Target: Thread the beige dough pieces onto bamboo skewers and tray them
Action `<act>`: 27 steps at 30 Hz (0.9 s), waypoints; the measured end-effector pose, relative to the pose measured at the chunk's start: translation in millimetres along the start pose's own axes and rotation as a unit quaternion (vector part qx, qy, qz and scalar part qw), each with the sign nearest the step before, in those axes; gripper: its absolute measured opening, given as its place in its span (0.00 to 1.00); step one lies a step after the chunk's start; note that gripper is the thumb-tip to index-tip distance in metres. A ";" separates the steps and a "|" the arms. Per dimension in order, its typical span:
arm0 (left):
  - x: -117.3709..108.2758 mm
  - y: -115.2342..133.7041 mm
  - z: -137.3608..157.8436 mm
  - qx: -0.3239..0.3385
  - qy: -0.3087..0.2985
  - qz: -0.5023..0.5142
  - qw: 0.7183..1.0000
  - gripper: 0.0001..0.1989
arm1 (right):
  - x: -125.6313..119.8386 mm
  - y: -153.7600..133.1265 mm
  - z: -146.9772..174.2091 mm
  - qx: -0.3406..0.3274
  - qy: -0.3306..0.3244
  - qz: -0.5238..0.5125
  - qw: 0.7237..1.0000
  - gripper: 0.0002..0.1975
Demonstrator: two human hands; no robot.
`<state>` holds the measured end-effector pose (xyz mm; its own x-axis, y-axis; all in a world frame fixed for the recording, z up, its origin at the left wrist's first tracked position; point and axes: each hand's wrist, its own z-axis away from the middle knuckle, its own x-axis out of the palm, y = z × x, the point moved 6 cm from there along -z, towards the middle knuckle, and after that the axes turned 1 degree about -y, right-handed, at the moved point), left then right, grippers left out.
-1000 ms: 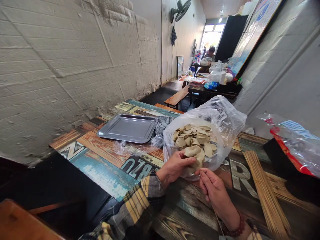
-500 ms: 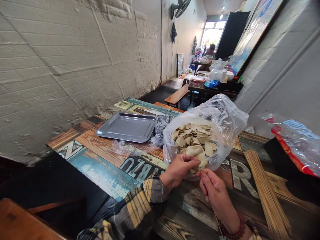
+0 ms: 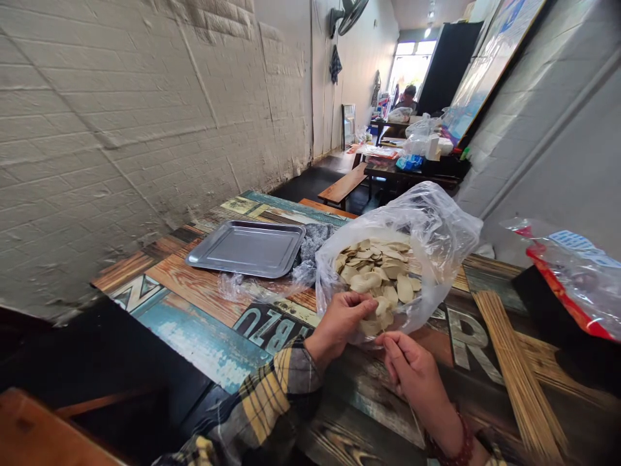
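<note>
A clear plastic bag (image 3: 436,220) stands gaping on the table, full of thin pale slices (image 3: 369,259), perhaps of potato. At its near edge my left hand (image 3: 342,323) is closed, pinching a pale slice (image 3: 381,317) between thumb and fingers. Just to the right and lower, my right hand (image 3: 412,366) is closed round a thin bamboo skewer (image 3: 416,421), whose lower end shows below the palm. The skewer's tip is close to the slice in my left fingers; whether it pierces the slice is hard to make out.
A bundle of bamboo skewers (image 3: 517,369) lies to the right. Left of the bag rests a metal tray (image 3: 247,246), with a grey cloth (image 3: 315,239) beside it. Red-edged plastic packaging (image 3: 567,291) is at far right. Farther back are benches, cluttered tables and a person (image 3: 407,97).
My left hand has shifted slightly left and down, and the slice it holds sits lower and nearer the right hand. My right hand has moved a little left, still holding the skewer.
</note>
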<state>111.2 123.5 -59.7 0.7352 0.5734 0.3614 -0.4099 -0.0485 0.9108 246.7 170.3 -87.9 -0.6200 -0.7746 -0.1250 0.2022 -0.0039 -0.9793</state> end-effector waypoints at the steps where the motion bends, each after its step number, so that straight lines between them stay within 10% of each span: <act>1: 0.2 0.1 0.0 -0.002 -0.001 0.001 1.000 0.19 | -1.0 -0.7 -0.2 -0.013 0.007 0.012 1.000 0.21; 17: 10.2 1.6 2.9 -0.016 -0.071 0.035 0.997 0.20 | -5.7 -0.6 -0.3 -0.039 0.031 -0.009 0.999 0.21; 27: -22.9 19.5 -8.7 0.033 0.031 0.141 0.989 0.19 | -0.2 5.4 -2.0 -0.030 -0.012 0.026 0.999 0.21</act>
<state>81.7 116.6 -51.9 0.5611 0.5792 0.5913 -0.5563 -0.2650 0.7876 246.4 171.7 -93.5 -0.5915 -0.7874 -0.1733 0.1871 0.0749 -0.9795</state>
